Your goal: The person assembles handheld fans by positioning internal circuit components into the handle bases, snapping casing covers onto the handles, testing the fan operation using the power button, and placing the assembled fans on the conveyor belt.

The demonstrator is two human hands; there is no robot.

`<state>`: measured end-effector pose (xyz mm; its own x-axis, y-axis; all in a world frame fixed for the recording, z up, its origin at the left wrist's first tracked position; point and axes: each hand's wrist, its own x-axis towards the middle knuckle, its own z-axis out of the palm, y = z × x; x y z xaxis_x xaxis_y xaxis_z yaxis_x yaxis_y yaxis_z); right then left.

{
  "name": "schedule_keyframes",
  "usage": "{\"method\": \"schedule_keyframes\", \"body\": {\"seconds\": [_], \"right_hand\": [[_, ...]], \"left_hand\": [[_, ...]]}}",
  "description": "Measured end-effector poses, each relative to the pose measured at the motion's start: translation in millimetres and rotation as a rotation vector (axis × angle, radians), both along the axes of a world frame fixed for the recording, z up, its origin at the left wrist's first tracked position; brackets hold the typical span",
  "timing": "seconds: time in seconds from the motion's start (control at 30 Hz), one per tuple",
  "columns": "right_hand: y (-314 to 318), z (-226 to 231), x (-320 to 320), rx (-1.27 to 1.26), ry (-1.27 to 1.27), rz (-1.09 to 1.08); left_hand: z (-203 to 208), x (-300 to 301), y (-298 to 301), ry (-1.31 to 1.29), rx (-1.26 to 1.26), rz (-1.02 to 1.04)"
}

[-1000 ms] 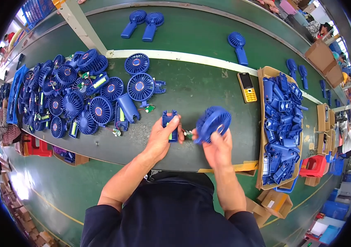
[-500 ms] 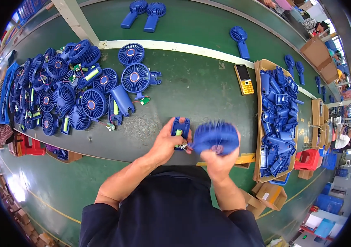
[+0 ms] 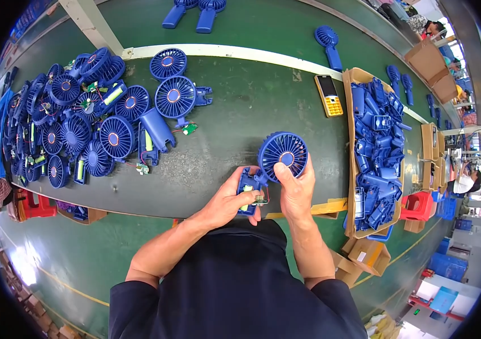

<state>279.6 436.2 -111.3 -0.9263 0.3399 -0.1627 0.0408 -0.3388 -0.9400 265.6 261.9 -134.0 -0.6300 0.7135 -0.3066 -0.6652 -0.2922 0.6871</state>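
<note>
The counter (image 3: 234, 104) runs across in front of me, its far edge marked by a white rail (image 3: 223, 52) and its near edge close against my body. A heaped pile of fan parts (image 3: 75, 133) covers its left end, set there, I judge, so that my left side has them within reach while the middle stays free for handling. Toward the right end stands a long cardboard box (image 3: 350, 169), full of loose blue casings (image 3: 380, 141); its walls seem meant to stop them sliding about. Between the two, just above the near edge, I have both hands at work. My right hand (image 3: 298, 195) grasps the round fan head (image 3: 283, 155), thumb pressed on the front grille beside the hub and fingers behind the rim, probably to steer it without squeezing the blades. My left hand (image 3: 226, 199) is closed around the open handle (image 3: 247, 182), hollow side up, I suppose so that I can see inside. So the fan head lies within my right hand's grip, up and to the right of my left hand, its lower rim close by the handle's upper end; I cannot tell whether the two are seated together. The yellow phone (image 3: 329, 96) lies near the far edge, just left of the box, well apart from my fingers. Smallest is the green circuit board (image 3: 260, 199), right at my left thumb's tip, apparently steadied there because its wires are thin.
</note>
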Motion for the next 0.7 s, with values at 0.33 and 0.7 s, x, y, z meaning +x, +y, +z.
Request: {"method": "schedule_keyframes", "body": {"seconds": [0.33, 0.7], "right_hand": [[4, -6, -8, 0.139, -0.063, 0.073], [16, 2, -27, 0.296, -0.142, 0.303]], "left_hand": [[-3, 0, 4, 0.11, -0.004, -0.069], [-2, -3, 2, 0.063, -0.069, -0.067]]}}
